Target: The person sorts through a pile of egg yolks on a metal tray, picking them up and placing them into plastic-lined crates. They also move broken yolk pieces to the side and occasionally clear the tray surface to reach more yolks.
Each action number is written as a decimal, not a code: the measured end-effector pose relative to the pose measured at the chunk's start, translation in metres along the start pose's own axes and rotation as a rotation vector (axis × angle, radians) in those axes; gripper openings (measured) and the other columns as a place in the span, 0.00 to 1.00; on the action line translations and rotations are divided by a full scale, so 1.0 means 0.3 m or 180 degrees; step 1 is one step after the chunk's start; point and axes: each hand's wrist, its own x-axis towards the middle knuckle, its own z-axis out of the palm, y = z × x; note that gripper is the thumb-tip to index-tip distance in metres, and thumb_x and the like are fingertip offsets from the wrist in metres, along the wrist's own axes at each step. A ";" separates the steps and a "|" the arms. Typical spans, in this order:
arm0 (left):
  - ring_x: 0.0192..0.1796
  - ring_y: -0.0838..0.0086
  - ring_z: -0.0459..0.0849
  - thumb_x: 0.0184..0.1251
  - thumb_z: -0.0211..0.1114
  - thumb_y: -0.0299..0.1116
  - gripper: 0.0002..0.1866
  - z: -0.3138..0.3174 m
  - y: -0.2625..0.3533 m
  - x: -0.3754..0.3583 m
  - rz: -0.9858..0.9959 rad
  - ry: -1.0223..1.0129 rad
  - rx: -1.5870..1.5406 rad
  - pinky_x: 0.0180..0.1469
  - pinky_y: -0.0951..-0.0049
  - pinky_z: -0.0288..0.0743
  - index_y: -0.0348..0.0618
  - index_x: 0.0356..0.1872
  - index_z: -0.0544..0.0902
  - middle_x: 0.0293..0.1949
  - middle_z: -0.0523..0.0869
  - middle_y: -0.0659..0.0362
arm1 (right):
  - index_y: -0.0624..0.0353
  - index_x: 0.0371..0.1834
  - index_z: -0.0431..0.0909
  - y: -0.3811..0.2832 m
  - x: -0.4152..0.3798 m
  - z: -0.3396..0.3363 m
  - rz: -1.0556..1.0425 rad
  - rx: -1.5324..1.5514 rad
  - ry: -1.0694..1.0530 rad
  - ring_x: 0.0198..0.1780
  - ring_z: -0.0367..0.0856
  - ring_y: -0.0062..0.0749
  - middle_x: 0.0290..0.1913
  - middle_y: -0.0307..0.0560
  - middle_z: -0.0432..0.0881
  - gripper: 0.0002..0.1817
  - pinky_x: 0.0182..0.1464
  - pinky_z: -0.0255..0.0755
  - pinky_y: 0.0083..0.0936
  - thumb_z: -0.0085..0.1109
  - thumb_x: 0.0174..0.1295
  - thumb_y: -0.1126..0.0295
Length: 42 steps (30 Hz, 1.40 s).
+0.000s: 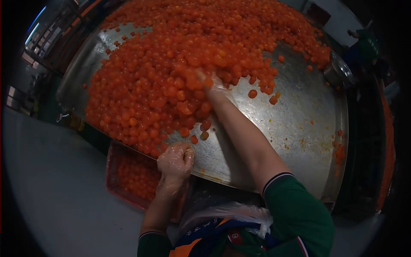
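Note:
A large heap of round, wet, orange-red balls lies on a metal table. My right hand reaches into the heap near its right side, and the balls cover its fingers. My left hand, in a thin clear glove, is at the table's near edge with its fingers curled in; whether it holds anything is hidden. A few loose balls lie just above it. Below the table edge, beside my left forearm, stands a red crate with more orange-red balls inside.
At the table's right edge sits a metal bowl. Another person in green is at the far right. Scattered balls and orange scraps lie near the right rim. A dark rack stands at the upper left.

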 end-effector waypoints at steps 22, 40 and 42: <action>0.39 0.51 0.86 0.59 0.67 0.40 0.19 0.082 0.037 0.079 0.0605 -0.0892 0.0338 0.43 0.57 0.79 0.39 0.47 0.82 0.36 0.86 0.42 | 0.53 0.57 0.77 0.122 -0.468 0.024 -0.1450 -0.4449 -0.1740 0.54 0.77 0.54 0.53 0.56 0.79 0.32 0.55 0.70 0.44 0.65 0.50 0.47; 0.58 0.55 0.80 0.70 0.56 0.45 0.22 0.179 0.400 0.155 0.1021 -0.1870 0.0237 0.61 0.58 0.70 0.49 0.61 0.77 0.58 0.80 0.47 | 0.46 0.60 0.77 -0.361 -0.921 -0.514 -0.1191 -0.4974 0.0348 0.62 0.76 0.41 0.65 0.44 0.75 0.20 0.63 0.71 0.36 0.44 0.72 0.54; 0.54 0.62 0.83 0.72 0.55 0.45 0.18 0.148 0.372 0.205 0.0975 -0.1606 0.0343 0.60 0.62 0.72 0.51 0.55 0.83 0.54 0.84 0.55 | 0.48 0.57 0.80 -0.462 -0.981 -0.488 -0.1107 -0.4283 0.0961 0.57 0.81 0.40 0.59 0.42 0.81 0.18 0.59 0.74 0.35 0.47 0.72 0.56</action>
